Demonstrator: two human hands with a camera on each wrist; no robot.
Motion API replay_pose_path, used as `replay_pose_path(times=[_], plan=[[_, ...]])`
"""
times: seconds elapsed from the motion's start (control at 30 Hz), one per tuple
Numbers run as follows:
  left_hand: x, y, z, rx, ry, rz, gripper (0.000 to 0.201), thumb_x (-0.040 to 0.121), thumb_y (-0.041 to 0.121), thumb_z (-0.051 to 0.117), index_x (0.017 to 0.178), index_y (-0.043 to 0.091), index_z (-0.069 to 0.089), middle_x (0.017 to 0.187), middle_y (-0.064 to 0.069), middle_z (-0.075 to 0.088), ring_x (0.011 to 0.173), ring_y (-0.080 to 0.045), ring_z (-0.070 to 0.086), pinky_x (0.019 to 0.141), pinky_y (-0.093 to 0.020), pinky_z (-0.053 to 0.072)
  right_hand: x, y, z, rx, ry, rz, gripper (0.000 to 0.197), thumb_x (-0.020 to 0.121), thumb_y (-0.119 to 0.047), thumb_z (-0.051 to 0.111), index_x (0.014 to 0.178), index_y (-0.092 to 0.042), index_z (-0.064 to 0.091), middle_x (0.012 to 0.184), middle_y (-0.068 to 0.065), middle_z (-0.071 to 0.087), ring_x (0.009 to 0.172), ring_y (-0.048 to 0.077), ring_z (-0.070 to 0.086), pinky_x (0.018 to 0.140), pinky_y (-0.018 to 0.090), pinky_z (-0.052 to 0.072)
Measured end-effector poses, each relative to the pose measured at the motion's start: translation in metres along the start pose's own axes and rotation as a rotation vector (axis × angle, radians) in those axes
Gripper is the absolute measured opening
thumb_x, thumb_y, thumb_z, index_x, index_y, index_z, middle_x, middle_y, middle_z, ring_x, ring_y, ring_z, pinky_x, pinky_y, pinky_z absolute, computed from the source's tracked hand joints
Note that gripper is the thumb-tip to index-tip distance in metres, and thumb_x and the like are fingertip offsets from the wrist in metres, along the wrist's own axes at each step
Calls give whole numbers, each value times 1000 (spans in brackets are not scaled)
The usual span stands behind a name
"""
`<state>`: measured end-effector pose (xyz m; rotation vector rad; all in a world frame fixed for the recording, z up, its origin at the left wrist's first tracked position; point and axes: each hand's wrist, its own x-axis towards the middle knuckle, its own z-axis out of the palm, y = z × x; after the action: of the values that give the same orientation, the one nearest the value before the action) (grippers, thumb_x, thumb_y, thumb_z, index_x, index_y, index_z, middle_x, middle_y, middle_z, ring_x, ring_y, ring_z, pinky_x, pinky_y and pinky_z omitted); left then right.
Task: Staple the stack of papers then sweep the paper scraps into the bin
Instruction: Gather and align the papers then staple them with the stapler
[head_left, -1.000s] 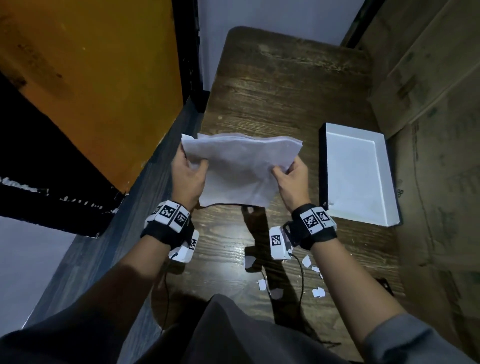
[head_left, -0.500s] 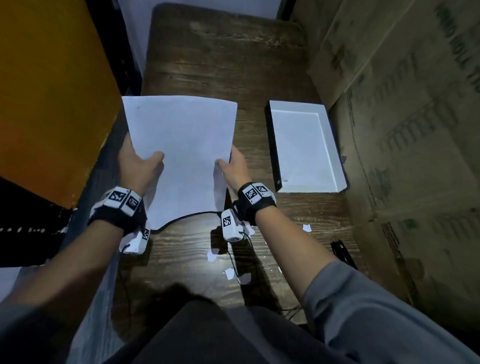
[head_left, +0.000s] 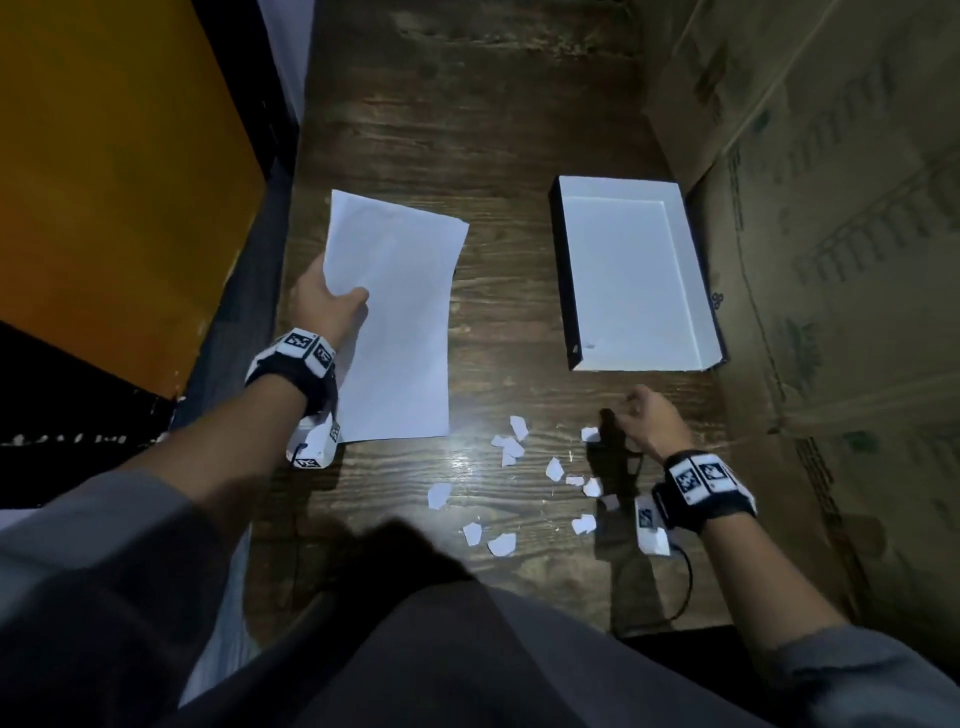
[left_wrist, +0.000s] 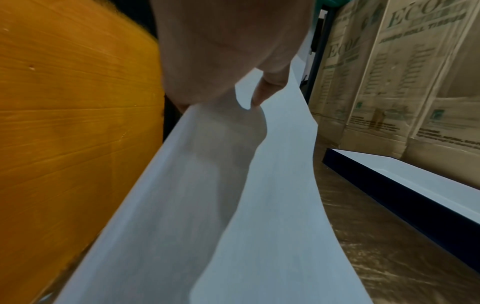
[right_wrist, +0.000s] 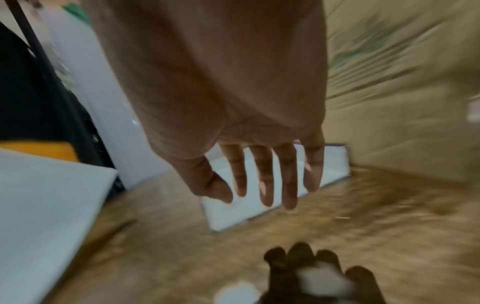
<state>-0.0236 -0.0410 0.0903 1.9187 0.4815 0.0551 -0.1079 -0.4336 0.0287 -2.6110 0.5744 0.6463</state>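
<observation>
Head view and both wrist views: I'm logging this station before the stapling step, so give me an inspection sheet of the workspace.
Surface: dark wooden table, glare patch near the scraps.
Job's things: paper stack lifted at its left edge; white tray with dark outer walls, at the right; paper scraps scattered in front of the person. Stapler: cannot identify; only a dark shape under the right hand.
Clutter: nothing seen.
Hands: left hand holds the paper stack, thumb on top; right hand hovers over the table, fingers straight, holding nothing.
Cables: black cable from the right wrist camera.
Surroundings: orange panel on the left, cardboard boxes on the right.
</observation>
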Motion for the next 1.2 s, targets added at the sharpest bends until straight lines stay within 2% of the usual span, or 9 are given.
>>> replay_pose_path(times=[0.17,0.3,0.5,0.63,0.73,0.87,0.97,1.1,1.2], plan=[[9,-17,1,59,19,-58,50,79,16,66,129,18,59,128,-5,64,112,-26,60,92,-35,48,-21,110,7,-251,-46,383,68,81,-32,70,137,-7,39,144,20,35,132,40,35,106,51,30],[9,-20,3,115,25,-51,50,79,18,67,128,16,59,129,-10,63,116,-33,60,97,-44,50,-15,137,24,-304,-208,266,55,85,-28,68,132,-4,49,138,21,47,128,39,41,100,42,41],[5,-16,0,58,34,-32,49,81,6,65,129,10,56,125,-12,64,109,-26,61,91,-32,49,2,150,30,-132,-8,235,36,85,-14,66,115,5,59,116,30,62,105,43,60,89,46,49],[-5,-9,-4,33,-23,44,50,81,-7,58,128,7,50,110,-1,59,98,-16,55,68,-5,43,-14,72,3,412,80,102,45,85,-6,67,120,5,40,107,22,56,100,36,57,75,39,45],[-12,-7,-8,46,-73,97,55,82,-9,54,133,10,45,112,4,54,99,-10,53,61,6,39,-24,-14,-19,856,-2,-86,49,84,-15,69,124,-8,41,97,7,57,91,28,58,80,38,46],[-21,-7,-12,54,-112,124,61,87,-4,53,141,19,34,114,11,50,94,7,49,64,6,35,-34,-133,-43,1287,-31,-406,36,67,-22,80,97,-18,59,76,-7,62,67,10,62,63,25,52],[-26,-12,-15,85,-113,169,65,88,-1,52,144,22,29,116,14,47,100,1,49,76,-4,39,-46,-209,-52,1522,-59,-571,22,79,-5,71,83,-13,51,65,-2,63,60,10,68,56,24,54],[-31,-20,-19,77,-130,207,65,89,-2,50,145,20,27,122,11,46,108,-8,50,88,-18,41,-49,-274,-50,1584,-63,-652,24,82,0,68,91,-12,49,83,5,70,98,35,69,95,51,50],[-32,-23,-23,64,-149,210,65,89,0,50,146,21,26,128,3,50,115,-17,53,96,-30,44,-53,-299,-41,1589,-22,-668,25,84,4,65,91,-11,47,83,5,70,101,37,64,97,52,46]])
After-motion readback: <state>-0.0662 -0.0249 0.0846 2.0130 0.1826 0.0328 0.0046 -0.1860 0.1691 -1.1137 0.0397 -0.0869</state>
